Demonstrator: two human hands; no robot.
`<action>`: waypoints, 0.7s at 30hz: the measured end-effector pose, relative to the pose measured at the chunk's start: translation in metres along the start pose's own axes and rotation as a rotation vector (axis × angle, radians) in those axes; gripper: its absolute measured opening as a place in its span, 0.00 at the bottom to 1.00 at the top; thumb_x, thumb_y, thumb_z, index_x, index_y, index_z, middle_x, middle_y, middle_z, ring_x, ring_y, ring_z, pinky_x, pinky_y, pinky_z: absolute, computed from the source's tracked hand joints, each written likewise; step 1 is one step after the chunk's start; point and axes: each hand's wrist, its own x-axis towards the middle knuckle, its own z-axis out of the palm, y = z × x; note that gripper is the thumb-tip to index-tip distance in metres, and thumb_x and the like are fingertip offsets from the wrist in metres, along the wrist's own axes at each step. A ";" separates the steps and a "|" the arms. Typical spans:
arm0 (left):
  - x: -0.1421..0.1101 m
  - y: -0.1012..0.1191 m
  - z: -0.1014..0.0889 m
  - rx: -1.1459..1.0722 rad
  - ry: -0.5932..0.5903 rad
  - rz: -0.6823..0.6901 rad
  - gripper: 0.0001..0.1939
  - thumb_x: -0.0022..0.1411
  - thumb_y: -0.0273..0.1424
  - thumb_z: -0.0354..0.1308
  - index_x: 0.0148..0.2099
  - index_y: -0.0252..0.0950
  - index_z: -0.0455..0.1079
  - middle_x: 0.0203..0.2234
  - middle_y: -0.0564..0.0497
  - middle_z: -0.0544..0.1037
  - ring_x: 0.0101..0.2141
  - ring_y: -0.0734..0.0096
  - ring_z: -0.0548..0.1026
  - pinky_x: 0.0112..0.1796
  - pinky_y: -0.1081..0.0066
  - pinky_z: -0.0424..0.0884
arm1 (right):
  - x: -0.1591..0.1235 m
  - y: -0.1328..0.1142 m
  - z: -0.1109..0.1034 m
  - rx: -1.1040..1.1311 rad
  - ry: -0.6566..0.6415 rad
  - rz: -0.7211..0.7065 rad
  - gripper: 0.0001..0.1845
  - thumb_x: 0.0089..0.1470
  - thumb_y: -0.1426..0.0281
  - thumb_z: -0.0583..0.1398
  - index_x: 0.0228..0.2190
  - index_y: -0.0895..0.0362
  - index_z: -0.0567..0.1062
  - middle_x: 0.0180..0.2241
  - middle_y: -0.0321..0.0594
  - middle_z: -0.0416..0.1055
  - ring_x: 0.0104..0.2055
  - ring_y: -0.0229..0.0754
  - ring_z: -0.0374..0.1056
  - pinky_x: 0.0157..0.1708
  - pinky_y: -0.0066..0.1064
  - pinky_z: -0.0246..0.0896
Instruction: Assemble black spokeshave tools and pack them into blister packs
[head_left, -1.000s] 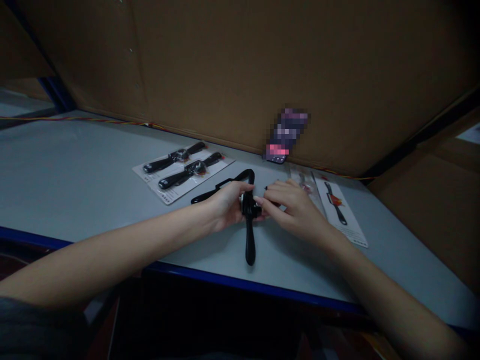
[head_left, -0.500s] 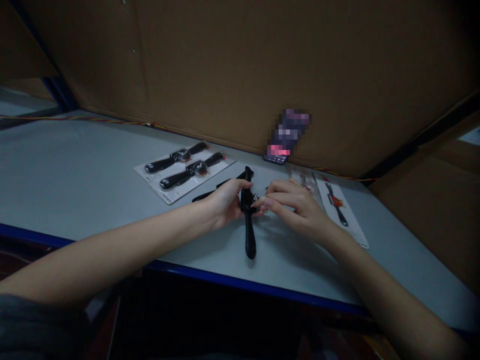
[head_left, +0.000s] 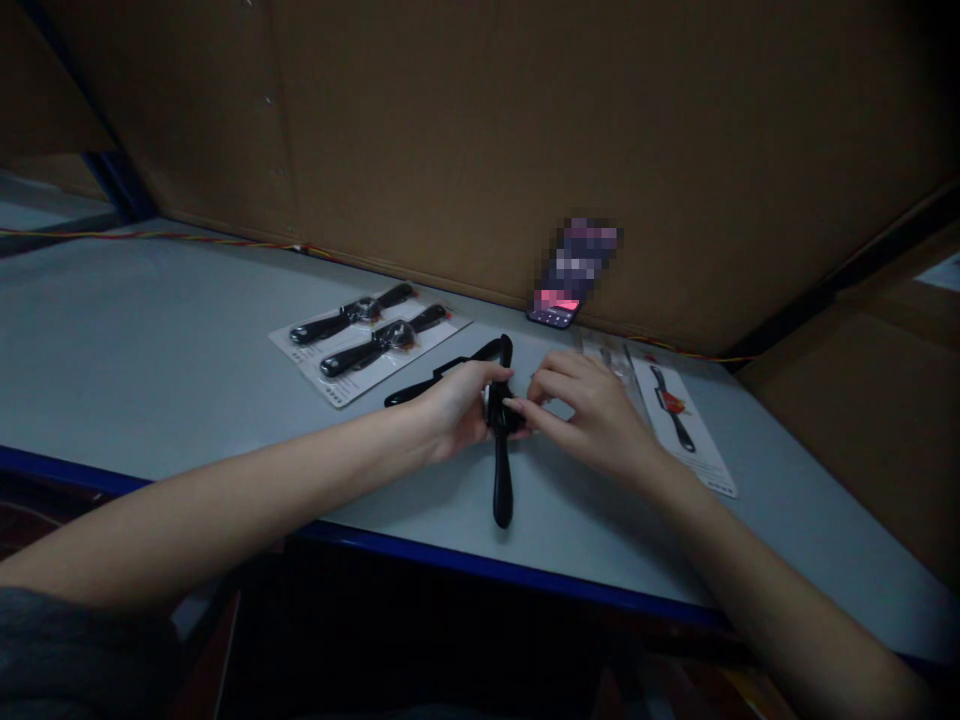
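Cardboard wall [head_left: 450,130] rises behind a pale gray work surface [head_left: 150,330] in a dim room, as a person holds a black-handled tool [head_left: 502,490] over the surface, just forward of its center. The left hand [head_left: 454,410] wraps around the tool's head from the left, while the right hand [head_left: 592,420] curls in from the right, its fingertips [head_left: 525,412] pinching at the head between the two hands. One long handle points down the frame, ending near the blue front edge [head_left: 150,487]; a second black arm runs toward the upper left, close to two packaged tools on white backing cards [head_left: 386,350]. To the right of the hands lie a plastic-wrapped card [head_left: 607,352] and a third carded tool [head_left: 679,420], the latter's lower corner below and right of the right hand. A phone [head_left: 555,317], its upper part blurred, stands against the wall at the back of the surface. Twisted wire [head_left: 187,237] follows the rear edge at upper left. A gray sleeve [head_left: 60,650] shows at lower left.
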 end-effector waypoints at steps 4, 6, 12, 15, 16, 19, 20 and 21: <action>-0.001 0.001 0.002 -0.005 -0.002 -0.021 0.08 0.63 0.27 0.44 0.35 0.30 0.63 0.24 0.48 0.71 0.24 0.72 0.72 0.32 0.68 0.74 | 0.000 -0.005 0.002 0.238 -0.037 0.118 0.22 0.60 0.65 0.53 0.16 0.57 0.66 0.21 0.36 0.63 0.28 0.38 0.62 0.32 0.33 0.52; 0.000 0.002 0.001 -0.005 0.000 -0.014 0.08 0.64 0.27 0.44 0.35 0.30 0.63 0.23 0.48 0.71 0.24 0.72 0.73 0.33 0.68 0.74 | 0.000 -0.005 0.001 0.396 -0.057 0.166 0.25 0.62 0.64 0.50 0.16 0.57 0.70 0.22 0.37 0.65 0.28 0.37 0.63 0.33 0.33 0.55; 0.002 0.002 -0.002 -0.018 -0.033 -0.002 0.09 0.64 0.27 0.43 0.39 0.29 0.63 0.24 0.47 0.72 0.27 0.69 0.75 0.35 0.69 0.75 | 0.000 -0.002 -0.006 0.500 -0.013 0.134 0.21 0.63 0.63 0.49 0.31 0.56 0.79 0.26 0.38 0.66 0.31 0.38 0.65 0.32 0.32 0.57; 0.003 0.002 -0.003 -0.026 -0.039 -0.024 0.10 0.64 0.28 0.43 0.38 0.28 0.64 0.25 0.46 0.73 0.28 0.69 0.76 0.32 0.70 0.75 | -0.001 0.000 -0.008 0.321 0.004 0.058 0.20 0.63 0.65 0.49 0.33 0.56 0.79 0.26 0.39 0.65 0.31 0.39 0.63 0.33 0.33 0.55; 0.003 0.002 -0.003 -0.033 -0.031 -0.026 0.10 0.64 0.28 0.44 0.38 0.28 0.64 0.25 0.45 0.73 0.28 0.69 0.76 0.32 0.71 0.75 | -0.001 0.000 -0.008 0.252 0.009 0.035 0.19 0.63 0.65 0.49 0.32 0.57 0.78 0.27 0.39 0.66 0.32 0.39 0.63 0.33 0.34 0.54; 0.003 0.002 -0.003 -0.044 -0.007 -0.014 0.08 0.63 0.27 0.45 0.38 0.28 0.64 0.25 0.46 0.73 0.26 0.70 0.76 0.30 0.70 0.76 | -0.002 0.001 -0.009 0.090 0.006 -0.023 0.18 0.62 0.65 0.50 0.31 0.57 0.77 0.28 0.40 0.66 0.33 0.41 0.62 0.34 0.35 0.52; 0.003 0.002 -0.003 -0.044 -0.006 -0.008 0.07 0.62 0.26 0.46 0.38 0.29 0.63 0.25 0.47 0.73 0.25 0.70 0.75 0.30 0.70 0.76 | -0.002 0.001 -0.009 0.053 0.000 -0.037 0.17 0.62 0.65 0.51 0.31 0.57 0.76 0.29 0.40 0.67 0.33 0.41 0.62 0.34 0.35 0.51; 0.003 0.002 -0.003 -0.046 -0.009 -0.001 0.07 0.62 0.26 0.46 0.38 0.29 0.63 0.25 0.47 0.73 0.24 0.71 0.75 0.29 0.70 0.76 | -0.002 0.001 -0.009 0.023 -0.006 -0.045 0.16 0.62 0.65 0.51 0.32 0.57 0.76 0.29 0.40 0.67 0.34 0.42 0.62 0.34 0.36 0.51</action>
